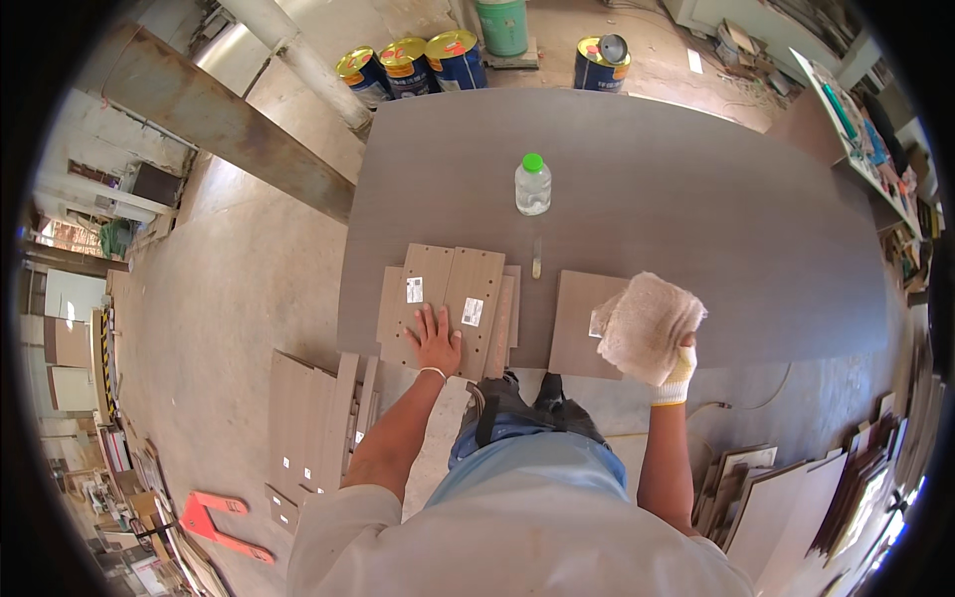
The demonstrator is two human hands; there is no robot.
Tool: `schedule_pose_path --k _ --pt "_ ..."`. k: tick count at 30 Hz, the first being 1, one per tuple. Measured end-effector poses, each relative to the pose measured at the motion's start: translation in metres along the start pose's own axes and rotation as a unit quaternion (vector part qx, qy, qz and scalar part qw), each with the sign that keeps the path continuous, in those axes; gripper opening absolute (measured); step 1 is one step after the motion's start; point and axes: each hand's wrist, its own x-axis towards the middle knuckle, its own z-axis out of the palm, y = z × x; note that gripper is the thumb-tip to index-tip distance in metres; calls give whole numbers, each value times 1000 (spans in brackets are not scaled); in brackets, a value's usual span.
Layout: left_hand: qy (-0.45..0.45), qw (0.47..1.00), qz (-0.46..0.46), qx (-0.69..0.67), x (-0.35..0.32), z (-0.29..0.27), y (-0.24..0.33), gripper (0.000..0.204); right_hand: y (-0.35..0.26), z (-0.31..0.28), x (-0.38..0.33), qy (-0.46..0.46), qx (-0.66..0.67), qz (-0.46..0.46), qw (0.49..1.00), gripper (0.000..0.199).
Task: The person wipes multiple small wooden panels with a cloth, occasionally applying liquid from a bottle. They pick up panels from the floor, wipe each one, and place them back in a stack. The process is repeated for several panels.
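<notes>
Cloth (645, 326): pale, bunched, clamped in gloved right hand (679, 370), held just above single brown panel (580, 323) at near bench edge.
Left hand (436, 340): bare, fingers spread flat, pressing on stack of drilled panels (453, 303), holding nothing.
Wiping well: best to keep stack pinned, lay cloth flat, stroke along panel away from edge.
Beyond hands: small stick-like item (536, 257), then clear bottle with green cap (532, 185), upright, mid bench (696, 189).
Far off: paint cans (418, 62) on floor; more panels (318, 418) left of left forearm.
</notes>
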Motion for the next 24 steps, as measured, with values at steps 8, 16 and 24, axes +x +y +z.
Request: schedule_pose_path --k 8,16,24 --pt "-47 997 25 -47 7 -17 -12 71 22 35 11 44 -2 112 993 57" --pt "95 988 -89 -84 17 -21 0 69 96 54 34 145 -127 160 968 55" --pt "100 983 -153 -24 52 -14 28 76 218 129 128 -103 -808 -114 569 64"
